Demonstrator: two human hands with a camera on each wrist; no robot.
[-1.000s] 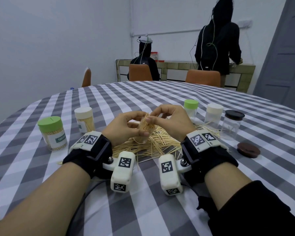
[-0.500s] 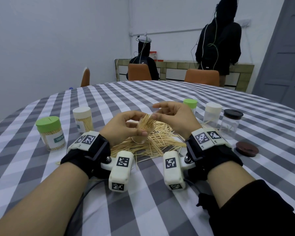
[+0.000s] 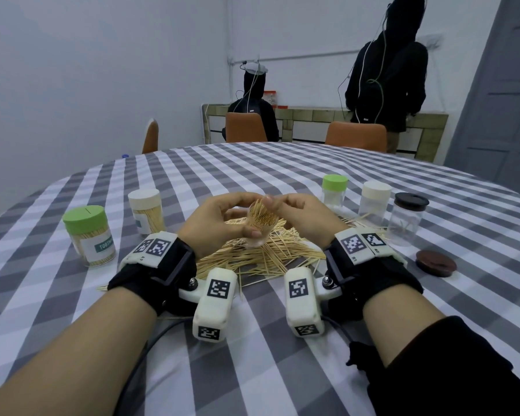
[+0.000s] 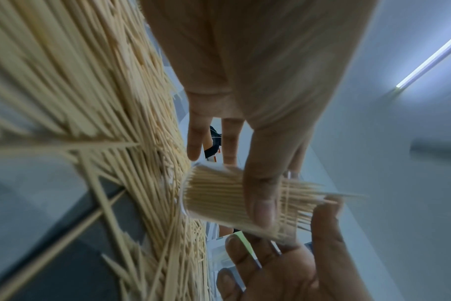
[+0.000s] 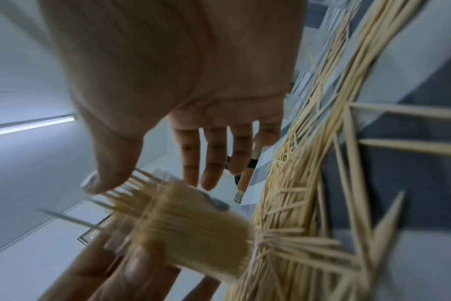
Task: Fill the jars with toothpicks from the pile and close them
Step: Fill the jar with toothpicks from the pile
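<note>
Two filled, capped jars [image 3: 88,235] are seen at the left. The open jar [image 3: 260,226] is gripped by the left hand [image 3: 216,223], thumb across its side, its base on the toothpick pile [image 3: 261,256]. Just right, the right hand [image 3: 303,214] is held loosely spread, its thumb beside the protruding toothpicks [image 3: 260,210].

Filling appears nearly done; next, the tips likely need pressing level before a lid [image 3: 436,262] is fetched. Only the wrist views show the toothpicks standing unevenly.

You can read only "TOOT", cut off, on a teal strip on the white label of the green-lidded jar [image 3: 88,235].
</note>
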